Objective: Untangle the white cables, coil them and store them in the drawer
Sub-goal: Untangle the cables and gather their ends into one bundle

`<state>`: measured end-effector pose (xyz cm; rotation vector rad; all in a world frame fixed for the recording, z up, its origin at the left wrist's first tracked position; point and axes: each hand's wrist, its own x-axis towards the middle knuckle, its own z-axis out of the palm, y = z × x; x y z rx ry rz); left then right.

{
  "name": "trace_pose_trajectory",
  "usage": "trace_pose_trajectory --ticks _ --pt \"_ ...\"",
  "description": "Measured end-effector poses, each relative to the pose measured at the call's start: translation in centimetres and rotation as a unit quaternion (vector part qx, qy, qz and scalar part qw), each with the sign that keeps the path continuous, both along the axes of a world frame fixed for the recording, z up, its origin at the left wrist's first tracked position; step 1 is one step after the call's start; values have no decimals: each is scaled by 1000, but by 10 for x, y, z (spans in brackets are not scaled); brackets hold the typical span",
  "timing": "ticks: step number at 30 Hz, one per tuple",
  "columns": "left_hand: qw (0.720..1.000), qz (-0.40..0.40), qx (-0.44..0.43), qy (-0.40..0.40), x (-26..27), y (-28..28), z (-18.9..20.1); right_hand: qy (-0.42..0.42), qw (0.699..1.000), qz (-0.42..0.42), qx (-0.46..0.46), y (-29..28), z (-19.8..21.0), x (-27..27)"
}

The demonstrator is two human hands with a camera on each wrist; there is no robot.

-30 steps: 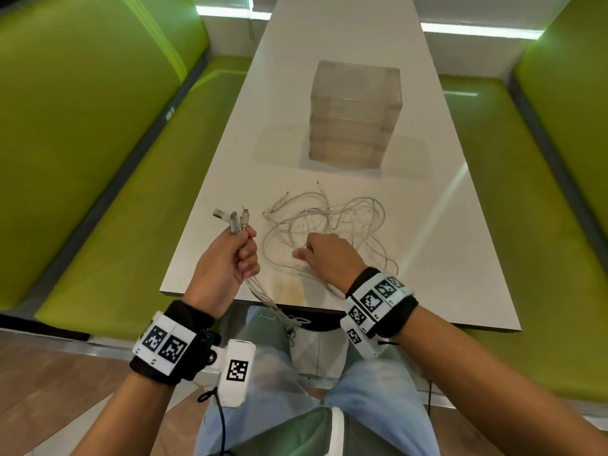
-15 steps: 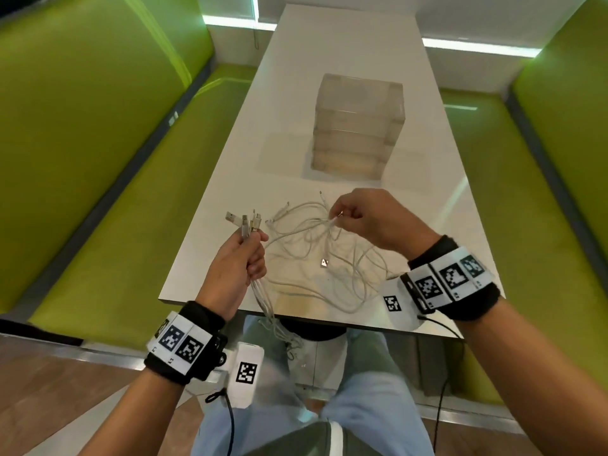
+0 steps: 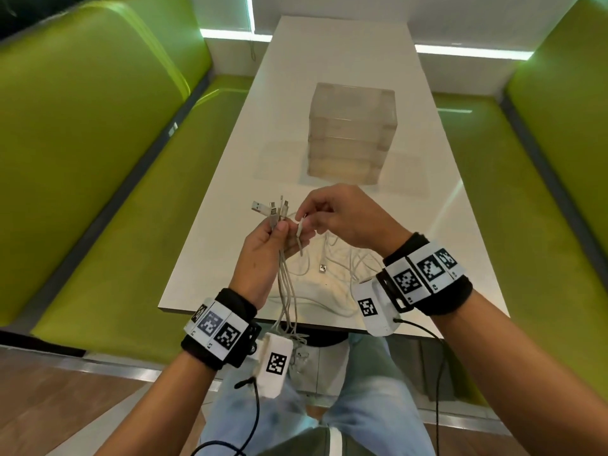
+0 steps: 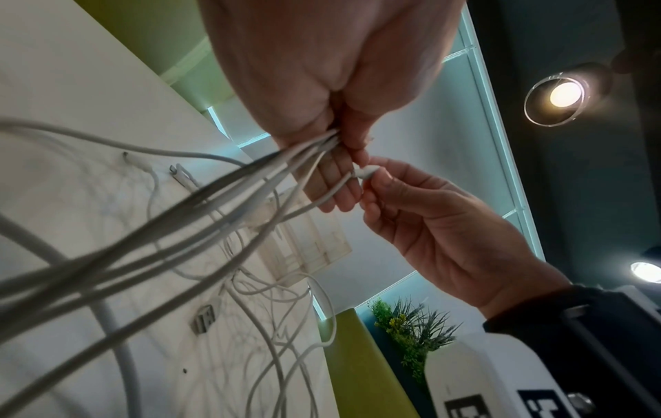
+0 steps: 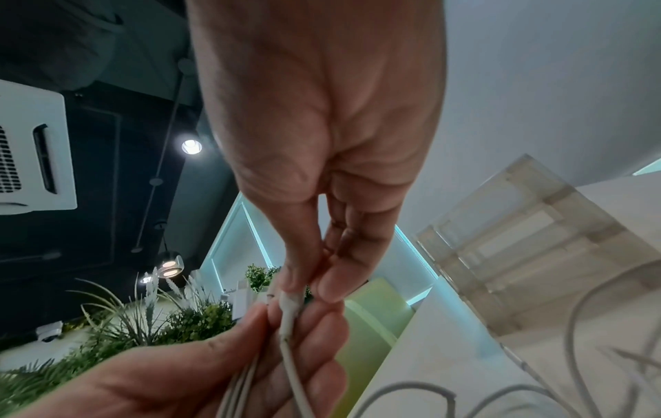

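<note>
We had our left hand (image 3: 263,255) raised over the near edge of the bench (image 3: 427,179), its grip closed round a bundle of plugs (image 3: 273,210) that fanned out above the thumb, their cords (image 3: 286,291) hanging down past the edge toward our lap. Just right of it, our right hand (image 3: 345,218) pinched one more plug (image 3: 300,227) between thumb and forefinger, touching the left fingers (image 4: 336,183), as if to add it to the bundle. We judged the step was gathering ends, and that it was best done by sliding the new plug in beside the others with tips level, while the left thumb eased only enough to admit it, so that none already held slipped out. The pinch belonged on the plug's hard body, not the thin cord below. Below and to the right, the tangle (image 3: 342,278) lay loose on the bench with another plug (image 3: 322,268) lying in it; we thought that each cord should be drawn out slowly, lest a loop tighten into a knot. Farther back stood the clear drawers (image 3: 352,130), all seemingly closed, well apart from the tangle.
</note>
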<state>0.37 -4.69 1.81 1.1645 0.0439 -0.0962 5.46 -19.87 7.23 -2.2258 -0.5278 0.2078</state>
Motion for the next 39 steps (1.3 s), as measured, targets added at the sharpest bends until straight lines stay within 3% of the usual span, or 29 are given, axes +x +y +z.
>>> trace_pose_trajectory --ticks 11,14,19,22,24,27,29,34,39 --pt "993 -69 84 -53 -3 -1 -4 32 988 -56 142 4 0 -4" --pt "994 -38 94 -44 -2 0 -3 77 972 -58 217 4 -2 -7" --pt "999 26 -15 -39 4 11 13 171 981 84 43 -5 -29 -9" --pt "997 38 -49 -39 6 18 20 221 963 151 35 1 -46 -11" --pt "996 47 -67 -42 6 21 24 195 972 133 15 6 -50 -8" --pt "992 71 -92 -55 7 31 30 72 978 117 -158 0 -59 12" --pt "988 86 -101 -73 9 43 40 32 974 78 -209 -16 -68 28" --pt "989 122 -58 -63 21 64 44 29 997 -74 -14 -41 -63 48" --pt "993 83 82 19 27 40 20 -12 996 -57 65 -21 -35 45"
